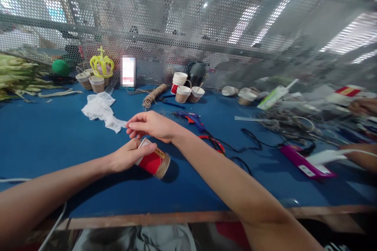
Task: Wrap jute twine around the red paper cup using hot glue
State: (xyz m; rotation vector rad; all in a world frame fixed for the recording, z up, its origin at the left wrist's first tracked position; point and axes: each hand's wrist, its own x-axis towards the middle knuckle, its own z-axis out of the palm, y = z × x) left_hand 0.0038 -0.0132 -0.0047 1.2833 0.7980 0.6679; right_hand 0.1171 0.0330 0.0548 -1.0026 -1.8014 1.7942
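My left hand (129, 156) is wrapped around a red and white paper cup (153, 162) lying on its side, its base bound with brown twine and pointing right. Just above the cup's open end, my right hand (150, 125) pinches its fingertips together; what they hold is too thin to make out. Both hands hover low over the blue table (44, 141), near its middle.
A twine spool (153, 95), a blue glue gun (191, 118), red scissors (213, 143) and a white cloth (101, 110) lie behind the hands. Several twine-wrapped cups (185, 92) stand by the perforated metal screen (188, 27). Another person's arm (357, 155) and cluttered tools are at the right.
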